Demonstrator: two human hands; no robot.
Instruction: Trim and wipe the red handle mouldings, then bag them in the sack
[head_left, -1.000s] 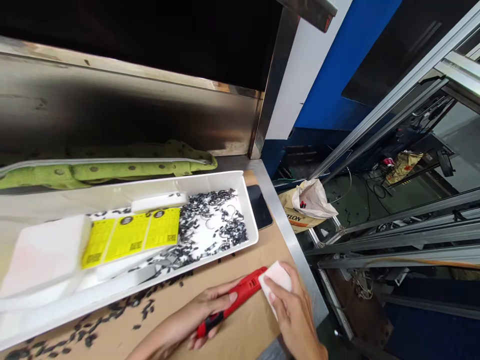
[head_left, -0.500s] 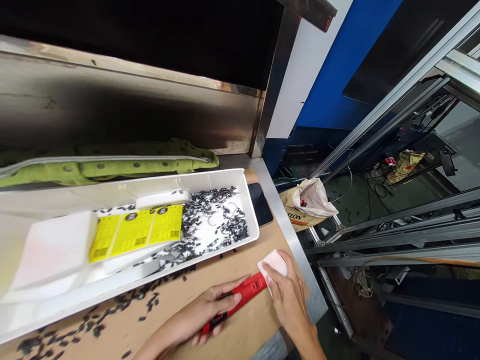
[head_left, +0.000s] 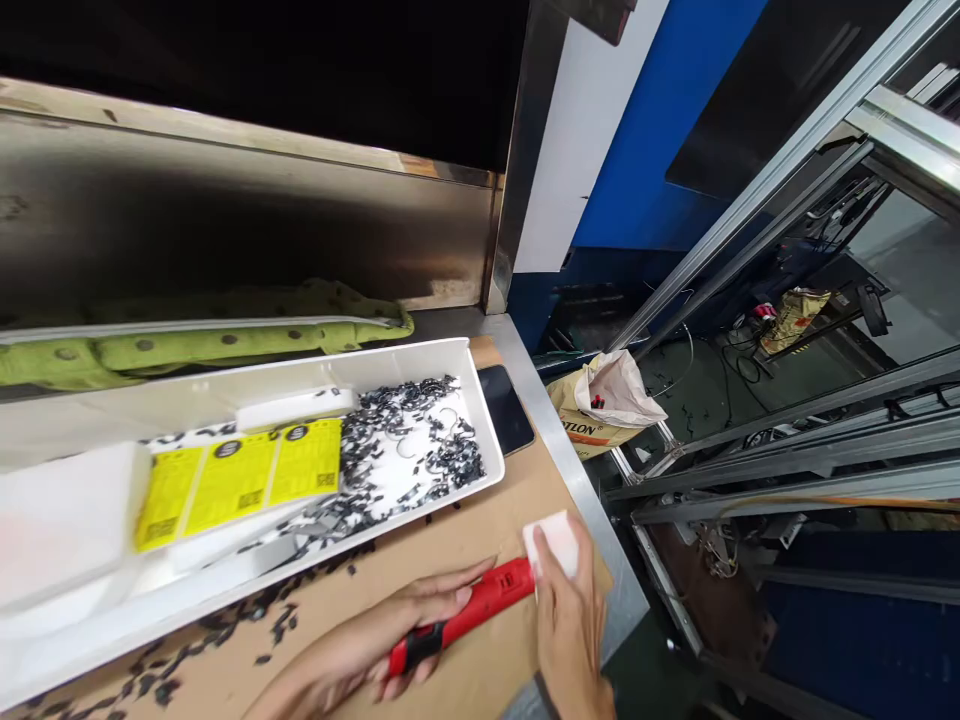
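From the left hand (head_left: pixel 412 608) toward the right hand (head_left: pixel 564 612) slants a red tool (head_left: pixel 495 592).

Dark letters on the paper bag (head_left: pixel 600 415), beyond the right hand (head_left: pixel 566 605) and slightly to its right, seem to read "OTLON", followed by a ® sign; the bag's curve may hide more. In the white tray (head_left: pixel 490 430), out to the left of the left hand (head_left: pixel 405 620), a yellow sheet (head_left: pixel 238 480) bears unreadably small print, round black badges and square codes.

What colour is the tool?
The tool is red and black, best seen in the head view.
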